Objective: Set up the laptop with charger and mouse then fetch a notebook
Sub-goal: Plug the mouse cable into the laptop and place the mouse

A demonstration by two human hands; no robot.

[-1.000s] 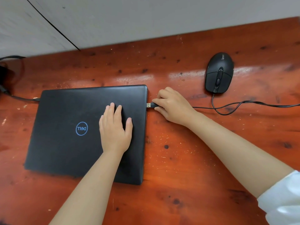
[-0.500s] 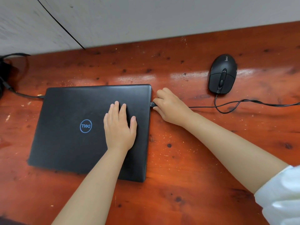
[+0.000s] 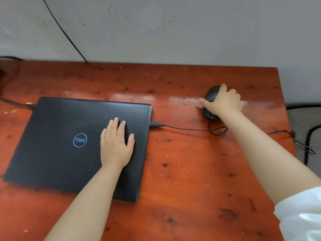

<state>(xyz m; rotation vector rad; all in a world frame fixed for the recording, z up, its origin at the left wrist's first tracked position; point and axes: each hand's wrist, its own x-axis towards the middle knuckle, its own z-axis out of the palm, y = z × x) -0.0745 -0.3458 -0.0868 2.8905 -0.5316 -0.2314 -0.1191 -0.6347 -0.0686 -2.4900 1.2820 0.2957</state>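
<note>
A closed black Dell laptop [image 3: 60, 136] lies on the left half of the red wooden table [image 3: 191, 197]. My left hand [image 3: 116, 145] rests flat on its lid, fingers apart, holding nothing. A black USB plug [image 3: 156, 124] sits in the laptop's right side, and its thin cable [image 3: 187, 128] runs right to a black mouse [image 3: 209, 113]. My right hand [image 3: 225, 101] covers the mouse from above, thumb out to the left. The charger cable [image 3: 15, 102] enters the laptop's back left corner. No notebook is in view.
The table's right edge [image 3: 286, 119] lies just past the mouse, with a black mesh chair [image 3: 314, 141] beyond it. The mouse cable's slack hangs over that edge. A grey wall [image 3: 173, 32] backs the table, with a black wire [image 3: 66, 33] running down it.
My right hand let go of the USB plug, now seated in the laptop, and moved right onto the mouse. My left hand stayed on the lid. The view shifted right.
</note>
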